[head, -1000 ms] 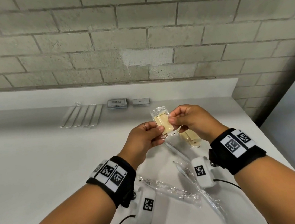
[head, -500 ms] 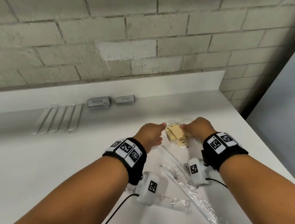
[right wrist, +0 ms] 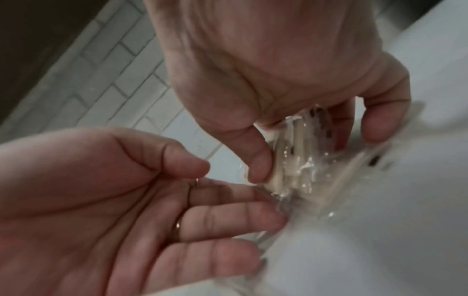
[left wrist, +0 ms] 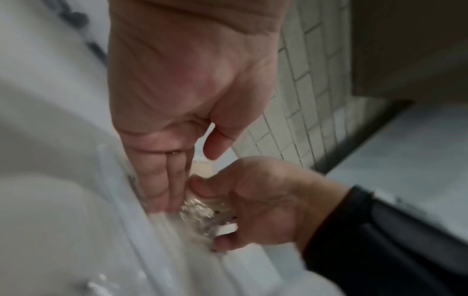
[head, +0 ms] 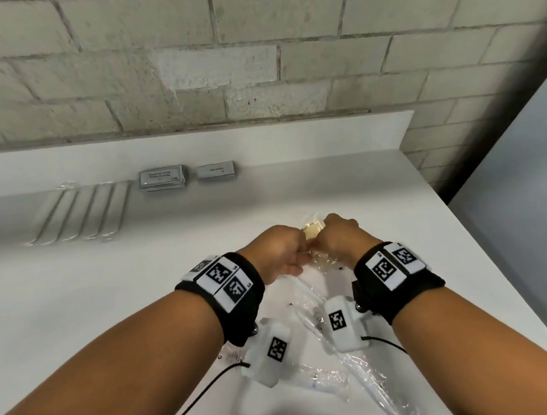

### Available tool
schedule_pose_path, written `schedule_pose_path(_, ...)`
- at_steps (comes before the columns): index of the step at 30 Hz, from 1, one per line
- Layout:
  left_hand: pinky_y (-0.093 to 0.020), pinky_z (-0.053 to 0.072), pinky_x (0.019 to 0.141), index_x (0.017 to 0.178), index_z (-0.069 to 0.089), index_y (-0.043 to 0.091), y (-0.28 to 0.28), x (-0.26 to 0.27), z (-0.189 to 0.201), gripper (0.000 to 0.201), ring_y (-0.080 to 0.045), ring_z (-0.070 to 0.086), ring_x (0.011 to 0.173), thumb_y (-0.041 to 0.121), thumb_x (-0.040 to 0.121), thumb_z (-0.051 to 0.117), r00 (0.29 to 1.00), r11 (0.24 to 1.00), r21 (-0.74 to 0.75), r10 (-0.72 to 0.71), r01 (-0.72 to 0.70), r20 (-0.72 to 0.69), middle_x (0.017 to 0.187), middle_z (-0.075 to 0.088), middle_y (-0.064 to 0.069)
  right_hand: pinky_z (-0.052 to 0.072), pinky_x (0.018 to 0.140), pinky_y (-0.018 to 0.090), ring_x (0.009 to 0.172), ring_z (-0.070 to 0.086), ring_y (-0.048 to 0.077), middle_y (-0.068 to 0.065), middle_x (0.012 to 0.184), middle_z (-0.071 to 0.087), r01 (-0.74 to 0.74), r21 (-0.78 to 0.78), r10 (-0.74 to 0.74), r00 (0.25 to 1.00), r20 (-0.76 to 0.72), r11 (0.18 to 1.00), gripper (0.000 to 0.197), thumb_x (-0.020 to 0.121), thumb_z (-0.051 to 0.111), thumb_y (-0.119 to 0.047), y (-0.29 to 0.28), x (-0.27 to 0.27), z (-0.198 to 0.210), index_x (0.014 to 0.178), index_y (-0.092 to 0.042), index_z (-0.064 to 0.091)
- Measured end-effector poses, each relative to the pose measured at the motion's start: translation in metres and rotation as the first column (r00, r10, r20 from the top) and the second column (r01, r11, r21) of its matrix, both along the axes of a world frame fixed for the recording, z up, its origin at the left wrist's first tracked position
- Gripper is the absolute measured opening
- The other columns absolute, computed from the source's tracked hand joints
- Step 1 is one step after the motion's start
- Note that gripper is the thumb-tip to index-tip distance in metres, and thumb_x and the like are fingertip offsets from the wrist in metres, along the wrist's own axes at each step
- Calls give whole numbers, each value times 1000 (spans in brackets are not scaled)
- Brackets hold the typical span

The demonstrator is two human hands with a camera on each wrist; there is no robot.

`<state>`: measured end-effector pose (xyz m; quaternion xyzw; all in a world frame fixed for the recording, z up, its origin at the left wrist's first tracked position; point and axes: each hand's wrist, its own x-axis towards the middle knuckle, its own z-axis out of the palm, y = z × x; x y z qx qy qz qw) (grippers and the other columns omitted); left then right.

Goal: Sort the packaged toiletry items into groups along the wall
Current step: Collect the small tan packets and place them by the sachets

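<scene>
A white worktop ran up to a low white upstand beneath a grey block wall, with a pale panel closing the room to the right of the fingers. Against the upstand, well beyond the fingers and to their left, lay a row of clear-wrapped sticks, then a stack of grey sachets and a small white box just beside it. Both hands met over the worktop's right part. The right hand had thumb and fingers curled round a bundle of cream-coloured packets in clear wrap, pinching it just above the surface. The left hand lay beside it, its fingers nearly straight and touching the wrap's edge, gripping nothing. Nearer the person than the fingers, loose clear wrappers lay strewn on the worktop. The head view showed only the backs of the hands and a sliver of the packets; the wrist views, blurred, showed the pinch itself and a ring on a left finger.
</scene>
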<state>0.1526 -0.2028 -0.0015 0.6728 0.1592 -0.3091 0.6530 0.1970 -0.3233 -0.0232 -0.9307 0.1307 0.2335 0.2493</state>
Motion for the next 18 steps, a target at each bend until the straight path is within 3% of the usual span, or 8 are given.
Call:
schedule_pose_path(3, -27, 44, 65, 86, 51, 11, 11, 1, 0, 14, -25, 55, 82, 1, 93, 44, 997, 993, 103, -65, 61, 35, 99, 56, -17, 46, 96, 42, 123, 39, 33, 13, 129, 39, -36, -77, 41, 997, 68, 996, 61, 78, 69, -37, 7, -7, -7, 130, -23, 41)
schedule_pose_path(5, -29, 50, 70, 81, 50, 13, 16, 1, -1, 17, -23, 62, 83, 4, 95, 46, 997, 988, 140, -67, 61, 42, 106, 64, -19, 45, 98, 43, 125, 39, 33, 13, 130, 37, -25, -58, 30, 996, 82, 998, 62, 79, 70, -35, 11, -9, -11, 132, -24, 39)
schedule_pose_path(8, -35, 53, 83, 93, 58, 5, 19, -1, -2, 12, -26, 65, 97, 8, 95, 46, 998, 990, 133, -45, 38, 49, 116, 66, -21, 48, 96, 45, 123, 43, 32, 11, 129, 43, -10, -33, 13, 997, 80, 999, 68, 73, 75, -33, 16, -10, -9, 131, -19, 41)
schedule_pose_path(10, -36, 54, 84, 106, 59, -1, 19, -1, -4, 22, -27, 65, 102, 8, 94, 43, 999, 994, 106, -20, 16, 38, 116, 67, -19, 51, 93, 43, 121, 47, 32, 11, 129, 46, -22, -51, 26, 997, 70, 998, 69, 70, 77, -31, 17, -10, -6, 129, -16, 42)
schedule_pose_path(12, -36, 53, 87, 102, 59, 0, 20, -2, -4, 22, -28, 64, 105, 7, 93, 41, 1000, 998, 67, -20, 19, 18, 110, 67, -16, 49, 90, 38, 122, 46, 33, 12, 132, 41, -66, -57, 68, 997, 46, 996, 70, 73, 75, -26, 17, -11, -2, 132, -14, 39)
schedule_pose_path(14, -35, 51, 87, 97, 59, 4, 21, -2, -6, 20, -26, 63, 102, 6, 93, 40, 1000, 1000, 17, -23, 23, -14, 101, 66, -12, 46, 80, 35, 116, 48, 33, 13, 135, 31, -113, -21, 114, 993, 35, 993, 67, 79, 69, -17, 16, -11, -2, 136, -14, 34)
schedule_pose_path(16, -33, 51, 84, 102, 59, 4, 23, -4, -6, 19, -24, 62, 99, 5, 93, 42, 999, 999, -18, -31, 30, -31, 98, 65, -9, 45, 73, 32, 99, 52, 30, 13, 135, 24, -134, 52, 130, 989, 63, 990, 63, 84, 63, -10, 15, -15, -2, 138, -18, 33)
schedule_pose_path(18, -34, 53, 81, 107, 59, 3, 25, -4, -5, 19, -24, 64, 94, 5, 92, 47, 998, 998, -1, -57, 57, -16, 98, 66, -11, 47, 70, 31, 84, 53, 23, 10, 130, 30, -206, 72, 194, 969, 151, 976, 55, 85, 63, -12, 14, -20, 0, 133, -23, 39)
